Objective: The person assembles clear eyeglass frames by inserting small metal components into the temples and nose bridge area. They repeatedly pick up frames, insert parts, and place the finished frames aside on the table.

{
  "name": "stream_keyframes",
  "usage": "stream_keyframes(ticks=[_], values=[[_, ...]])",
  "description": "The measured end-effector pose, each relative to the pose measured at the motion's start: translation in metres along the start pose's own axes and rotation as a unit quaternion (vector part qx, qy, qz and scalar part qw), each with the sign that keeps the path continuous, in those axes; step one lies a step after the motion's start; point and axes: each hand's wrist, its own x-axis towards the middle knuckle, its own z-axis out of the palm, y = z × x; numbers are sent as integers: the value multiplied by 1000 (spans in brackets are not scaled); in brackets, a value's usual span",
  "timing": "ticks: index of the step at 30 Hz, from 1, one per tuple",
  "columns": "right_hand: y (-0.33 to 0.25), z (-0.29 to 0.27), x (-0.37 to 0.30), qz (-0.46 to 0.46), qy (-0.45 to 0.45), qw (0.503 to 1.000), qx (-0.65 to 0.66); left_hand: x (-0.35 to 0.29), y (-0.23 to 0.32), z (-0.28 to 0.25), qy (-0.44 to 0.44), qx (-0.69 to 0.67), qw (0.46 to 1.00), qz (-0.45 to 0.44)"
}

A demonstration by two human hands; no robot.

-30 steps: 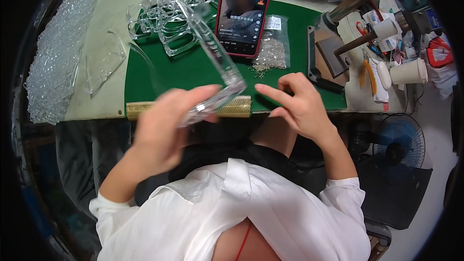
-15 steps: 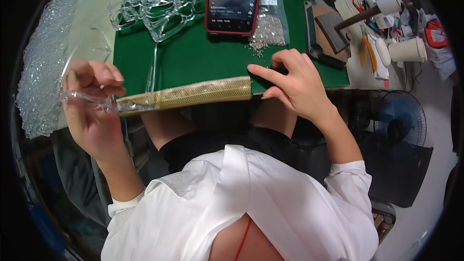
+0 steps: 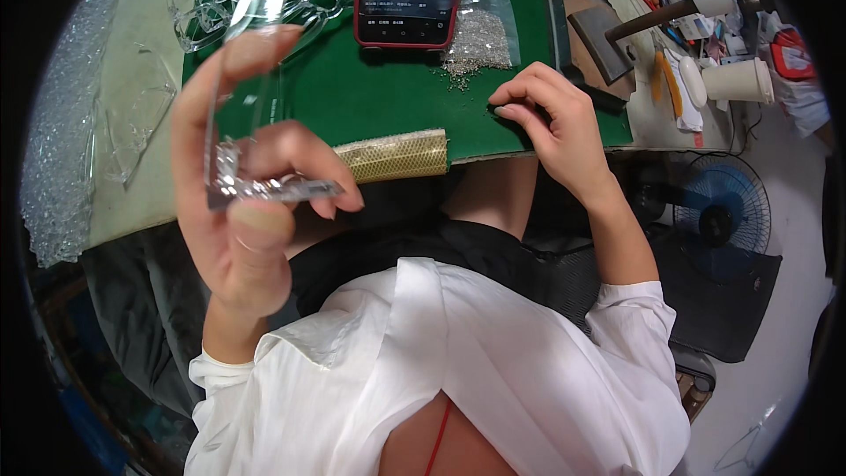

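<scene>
While a pale table (image 3: 132, 198) spreads beneath everything, a green mat (image 3: 370, 92) covers its middle, with a long heap of glossy clear pieces (image 3: 57, 150) at the far left and a dark metal stand (image 3: 599, 46) on the right. A tangle of clear frames (image 3: 304, 7) lies toward the mat's upper left. Raised in front of it, above the near edge, is the left hand (image 3: 201, 220), closed around one clear plastic frame (image 3: 227, 174), thumb below and fingers curled about it. That hold looks light, so the smooth plastic could slip if the wrist turned sharply, and its long upper part could snag if lowered into the tangle. Low over the mat, the right hand (image 3: 560, 115) has thumb and forefinger drawn together; I cannot tell whether anything is between them. A gold mesh roll (image 3: 401, 157) lies along the near edge, and a red-cased phone (image 3: 401, 0) sits beside a clear bag (image 3: 504, 2). Smallest are the loose metallic bits (image 3: 456, 78) by the bag, which a careless brush of the right hand could scatter.
</scene>
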Motion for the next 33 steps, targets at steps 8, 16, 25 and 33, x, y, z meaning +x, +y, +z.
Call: stream_keyframes(ticks=[8,16,25,33], values=[[-5,5,8,10,-3,1000,-28,-7,1,14,-3,-35,999,-18],[-7,12,13,-4,29,996,-89,-20,-7,11,-32,-49,998,-28],[-12,11,-4,2,24,997,-79,-25,-11,14,-53,-61,996,-34],[-11,11,-2,-6,24,997,-69,-27,-11,13,-50,-76,995,-39]])
